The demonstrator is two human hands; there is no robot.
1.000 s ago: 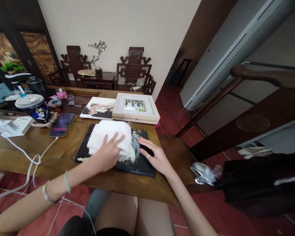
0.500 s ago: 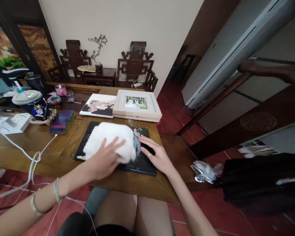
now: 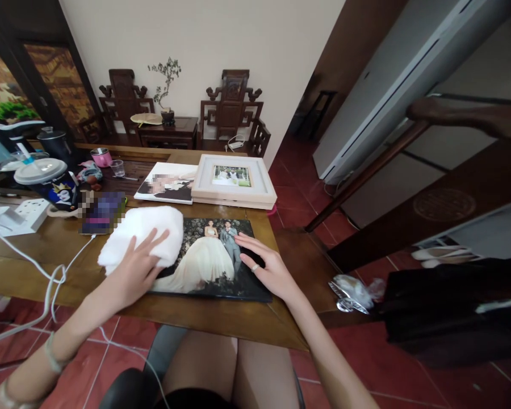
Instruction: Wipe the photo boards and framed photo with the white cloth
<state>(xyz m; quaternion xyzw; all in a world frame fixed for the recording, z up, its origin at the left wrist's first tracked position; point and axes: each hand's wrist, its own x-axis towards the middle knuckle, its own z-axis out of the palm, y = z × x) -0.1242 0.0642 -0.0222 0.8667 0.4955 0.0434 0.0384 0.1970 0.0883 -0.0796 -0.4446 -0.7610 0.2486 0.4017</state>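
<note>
A glossy photo panel [image 3: 202, 264] of a couple in wedding clothes, one in a wide white gown and one in a grey suit, lies flat on the wooden table. Over its left end is a thick folded white towel [image 3: 147, 221], hiding that part of the picture. My left hand [image 3: 132, 275] holds the towel from above, fingers spread across its top and the near edge under the palm. At the right side of the panel, my right hand [image 3: 272, 272] rests open, fingers stretched out over the picture and a ring on one of them.
Behind the panel lie a white-framed photo [image 3: 234, 179] and another picture panel [image 3: 166, 182]. A phone [image 3: 102, 213] on a white cable, a lidded cup [image 3: 51, 182] and a power strip [image 3: 29, 216] stand at left. The table's right edge is near my right hand.
My left hand has slid the towel leftward across the panel, uncovering the gown and the couple. The right hand stays at the panel's right side.
</note>
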